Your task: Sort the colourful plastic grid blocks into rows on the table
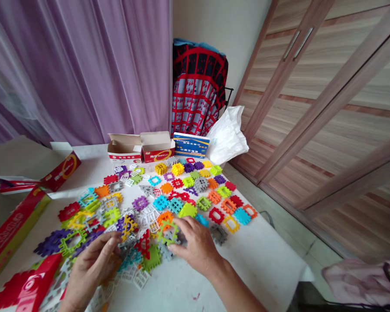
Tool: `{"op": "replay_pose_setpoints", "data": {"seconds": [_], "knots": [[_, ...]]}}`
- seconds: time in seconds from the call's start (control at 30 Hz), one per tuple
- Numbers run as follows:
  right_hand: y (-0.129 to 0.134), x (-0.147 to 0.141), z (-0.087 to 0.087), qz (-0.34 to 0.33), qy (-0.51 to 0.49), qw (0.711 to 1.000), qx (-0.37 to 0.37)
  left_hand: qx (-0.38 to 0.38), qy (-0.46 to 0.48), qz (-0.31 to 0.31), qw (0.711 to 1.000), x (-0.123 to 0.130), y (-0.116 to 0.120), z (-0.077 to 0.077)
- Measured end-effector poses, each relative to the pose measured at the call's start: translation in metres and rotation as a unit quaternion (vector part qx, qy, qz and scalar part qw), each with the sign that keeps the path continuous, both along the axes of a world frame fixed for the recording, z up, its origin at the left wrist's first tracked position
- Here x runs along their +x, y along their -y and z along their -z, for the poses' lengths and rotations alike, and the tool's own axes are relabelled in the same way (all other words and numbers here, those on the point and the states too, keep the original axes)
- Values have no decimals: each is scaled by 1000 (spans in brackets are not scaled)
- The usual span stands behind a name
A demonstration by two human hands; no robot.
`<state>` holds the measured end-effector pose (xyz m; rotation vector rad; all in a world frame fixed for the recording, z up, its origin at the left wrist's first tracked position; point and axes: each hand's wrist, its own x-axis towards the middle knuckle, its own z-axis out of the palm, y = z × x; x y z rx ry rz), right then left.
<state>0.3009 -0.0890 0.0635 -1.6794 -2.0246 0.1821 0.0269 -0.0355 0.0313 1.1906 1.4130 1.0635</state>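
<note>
Many plastic interlocking building blocks lie spread over the table in front of me. My right hand [198,242] grips a lime-green frame-shaped block [164,238] at its right edge, between thumb and fingers. My left hand [92,264] is over the heap on the left, thumb and fingers pressed together; whatever they hold, if anything, is hidden. Between the hands are a yellow triangular block [128,228], a red triangular block [144,245] and a solid green block [152,258]. White window-like pieces [146,219] lie a little beyond.
Two open cardboard boxes [157,154] and a blue box [191,146] stand at the table's back, beside a white plastic bag [229,136]. A large open box [16,221] occupies the left side. A red piece [35,284] lies front left. A wooden wardrobe [312,108] stands to the right.
</note>
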Motion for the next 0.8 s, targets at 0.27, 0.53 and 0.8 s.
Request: {"op": "replay_pose_setpoints", "data": {"seconds": [0.27, 0.53, 0.8], "knots": [[-24, -36, -23, -190, 138, 972, 1, 76, -33, 88, 993, 27, 5, -17], [-23, -29, -23, -157, 97, 983, -12, 43, -18, 77, 996, 20, 5, -6], [-23, -30, -22, -157, 88, 983, 22, 18, -1, 101, 995, 33, 9, -14]]}}
